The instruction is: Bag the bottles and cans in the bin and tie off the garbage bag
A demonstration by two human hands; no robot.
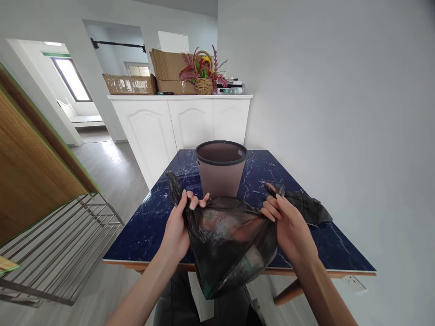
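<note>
Fingers [193, 202] of left hand [177, 228] and right hand [295, 226] pinch black bag [231, 242].
Even tension should keep its bulging load level.

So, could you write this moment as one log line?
left fingers: grip black bag, left end; right fingers: grip right end; bin: upright on blue table, beyond bag; black plastic: on table, right

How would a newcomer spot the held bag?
Find the blue marbled table. At its near edge, in front of the brownish bin, a black plastic bag hangs between the left hand and right hand. Its bulging body sets it apart from the crumpled black plastic at right.
</note>
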